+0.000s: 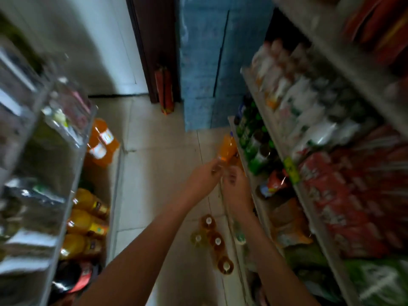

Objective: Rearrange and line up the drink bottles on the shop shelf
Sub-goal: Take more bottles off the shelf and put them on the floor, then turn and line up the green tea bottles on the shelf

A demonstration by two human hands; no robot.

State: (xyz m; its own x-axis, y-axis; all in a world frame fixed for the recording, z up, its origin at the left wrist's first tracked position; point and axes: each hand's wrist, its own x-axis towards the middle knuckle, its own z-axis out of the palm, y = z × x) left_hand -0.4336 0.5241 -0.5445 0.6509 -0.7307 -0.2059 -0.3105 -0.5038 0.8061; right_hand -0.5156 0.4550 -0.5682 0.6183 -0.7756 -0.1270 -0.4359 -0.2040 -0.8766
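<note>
The orange bottle [227, 149] is held just left of the shelf [272, 131] front. Its long axis is tilted and its blue cap points away from the person. The left hand [205, 175] fingers curl round its base. The right hand [236, 184] meets the base too, but blur hides whether it grips.

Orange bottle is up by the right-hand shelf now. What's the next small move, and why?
Probably ease the orange bottle onto the low shelf beside the green bottles and stand it upright. The left hand grips its lower end, the right hand is close by, and it hangs tilted off the shelf edge. Blur hides the right grip.
</note>
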